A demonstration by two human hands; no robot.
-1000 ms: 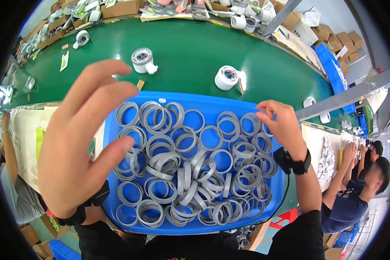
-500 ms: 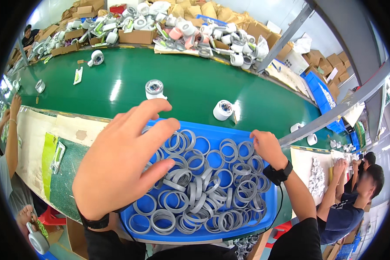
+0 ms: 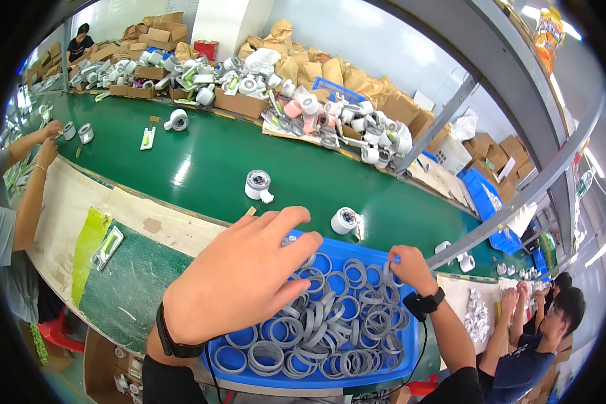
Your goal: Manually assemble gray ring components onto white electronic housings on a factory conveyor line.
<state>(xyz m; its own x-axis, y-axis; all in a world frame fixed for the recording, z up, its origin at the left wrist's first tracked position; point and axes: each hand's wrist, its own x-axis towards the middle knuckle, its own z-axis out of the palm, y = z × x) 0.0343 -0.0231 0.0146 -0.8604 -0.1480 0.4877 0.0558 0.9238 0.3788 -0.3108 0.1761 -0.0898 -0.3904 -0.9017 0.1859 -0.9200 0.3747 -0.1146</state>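
A blue tray in front of me holds many loose grey plastic rings, heaped and overlapping. My left hand hovers over the tray's left part, fingers and thumb spread, with nothing in it. It hides the rings below. At the tray's far right corner, my right hand has its fingers pinched on a grey ring seen nearly edge-on. Just beyond the tray, a round white housing with a grey rim and another white housing rest on the green conveyor belt.
Left of the tray, a white and green part lies on a green mat. White parts and cardboard boxes are piled beyond the belt. A grey metal post slants at the right. Co-workers sit on both sides.
My view has shifted, so the belt and tray sit lower. My left hand has moved right over the tray, still spread. My right hand stays at the far right corner, now pinching a ring.
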